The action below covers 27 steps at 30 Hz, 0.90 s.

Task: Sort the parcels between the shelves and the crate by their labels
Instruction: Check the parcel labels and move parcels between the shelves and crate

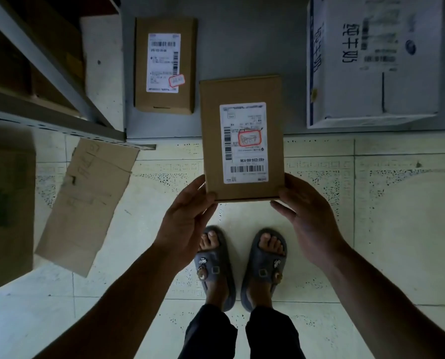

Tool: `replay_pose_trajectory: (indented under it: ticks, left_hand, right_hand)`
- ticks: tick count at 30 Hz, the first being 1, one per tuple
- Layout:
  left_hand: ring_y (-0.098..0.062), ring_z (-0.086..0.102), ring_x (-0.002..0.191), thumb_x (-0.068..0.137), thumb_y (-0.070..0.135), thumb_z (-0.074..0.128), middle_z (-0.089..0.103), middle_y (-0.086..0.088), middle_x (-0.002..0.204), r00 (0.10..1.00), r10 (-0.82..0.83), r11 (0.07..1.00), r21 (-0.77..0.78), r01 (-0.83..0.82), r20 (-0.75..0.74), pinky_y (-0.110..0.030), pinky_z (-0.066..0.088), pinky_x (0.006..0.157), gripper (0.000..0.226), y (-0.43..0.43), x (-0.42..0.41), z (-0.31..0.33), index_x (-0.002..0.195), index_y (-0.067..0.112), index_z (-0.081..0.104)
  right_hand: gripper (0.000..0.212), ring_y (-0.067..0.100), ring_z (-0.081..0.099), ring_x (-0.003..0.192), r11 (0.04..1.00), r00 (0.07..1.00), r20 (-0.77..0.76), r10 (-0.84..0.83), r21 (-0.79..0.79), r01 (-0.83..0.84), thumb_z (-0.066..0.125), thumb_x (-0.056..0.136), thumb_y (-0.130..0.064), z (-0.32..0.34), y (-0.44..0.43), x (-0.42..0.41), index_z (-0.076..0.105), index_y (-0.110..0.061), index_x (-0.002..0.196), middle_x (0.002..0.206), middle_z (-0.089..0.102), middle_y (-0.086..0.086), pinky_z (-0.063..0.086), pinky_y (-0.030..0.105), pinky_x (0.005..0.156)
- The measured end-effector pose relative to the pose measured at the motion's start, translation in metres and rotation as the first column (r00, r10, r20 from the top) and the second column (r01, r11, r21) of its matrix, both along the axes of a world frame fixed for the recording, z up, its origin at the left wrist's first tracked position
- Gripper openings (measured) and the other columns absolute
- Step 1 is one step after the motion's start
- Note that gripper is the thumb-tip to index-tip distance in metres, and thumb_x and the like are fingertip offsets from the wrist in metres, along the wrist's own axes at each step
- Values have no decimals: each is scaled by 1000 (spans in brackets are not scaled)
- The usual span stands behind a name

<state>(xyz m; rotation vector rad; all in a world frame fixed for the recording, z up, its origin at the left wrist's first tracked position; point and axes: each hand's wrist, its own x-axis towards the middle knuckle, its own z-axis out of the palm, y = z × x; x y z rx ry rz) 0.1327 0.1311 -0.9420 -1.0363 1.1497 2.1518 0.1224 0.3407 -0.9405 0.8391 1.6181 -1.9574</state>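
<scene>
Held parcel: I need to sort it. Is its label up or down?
Up: the shipping label on the held parcel, with barcodes and red-circled mark, faces the camera; left hand and right hand grip its near corners.

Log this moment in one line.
parcel: held, label up | left hand: grips it | right hand: grips it | second parcel: lies ahead
</scene>
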Motion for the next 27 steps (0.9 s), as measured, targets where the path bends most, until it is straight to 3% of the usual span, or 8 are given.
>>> replay_pose_trajectory:
  ticks: [4, 10, 12, 15, 21, 24, 27]
  left_hand:
    - [-25, 50, 131, 88, -4, 49, 55, -14, 139, 993, 33, 999, 40, -29, -113, -33, 37, 111, 53, 3, 1, 28, 139, 8, 48]
    - [-30, 47, 134, 79, 0, 60, 51, -18, 141, 973, 121, 988, 115, -100, -197, -36, 38, 110, 62, 8, 1, 53, 140, 6, 47]
    - [-32, 43, 136, 80, 2, 64, 47, -20, 144, 964, 118, 987, 135, -88, -236, -37, 36, 111, 66, 7, 3, 56, 142, 5, 43]
    - [-33, 41, 137, 77, 6, 71, 43, -21, 146, 960, 100, 987, 151, -62, -260, -38, 34, 112, 72, 6, 3, 60, 143, 5, 41]
    - [-30, 46, 134, 77, 6, 70, 52, -17, 141, 966, 120, 984, 158, -85, -231, -34, 43, 106, 69, 8, 7, 60, 141, 7, 44]
    - [-28, 46, 134, 69, 20, 83, 54, -11, 139, 976, 110, 988, 126, -87, -187, -41, 36, 111, 87, 21, 10, 59, 143, 7, 38]
    - [-24, 47, 134, 73, 26, 81, 55, -7, 140, 984, 74, 993, 102, -58, -163, -44, 32, 111, 77, 41, 16, 62, 139, 13, 44]
  right_hand:
    - [31, 23, 65, 114, 994, 987, -133, -89, -67, 81, 58, 87, -11, 19, 2, 10, 64, -17, 117, 114, 71, 5, 52, 40, 95]
    - [50, 28, 61, 119, 988, 960, -242, -142, -99, 121, 65, 80, -27, 48, 4, 5, 58, -7, 126, 121, 68, 11, 50, 42, 99]
    - [56, 31, 59, 120, 987, 949, -281, -144, -114, 116, 70, 80, -34, 55, 5, 5, 58, -7, 127, 123, 66, 14, 50, 42, 99]
    - [48, 31, 61, 119, 984, 937, -311, -157, -134, 121, 70, 80, -34, 60, 5, 6, 63, -13, 122, 121, 68, 13, 52, 38, 96]
    - [47, 29, 61, 119, 978, 949, -256, -187, -137, 156, 73, 77, -36, 56, 2, 13, 65, -17, 119, 119, 69, 11, 51, 39, 97]
    - [40, 24, 64, 115, 967, 955, -191, -226, -164, 196, 67, 78, -27, 53, -5, 18, 66, -18, 117, 115, 71, 7, 53, 34, 93]
    - [35, 19, 67, 109, 961, 966, -110, -235, -176, 214, 59, 82, -16, 57, -16, 26, 60, -12, 117, 112, 72, 5, 55, 29, 87]
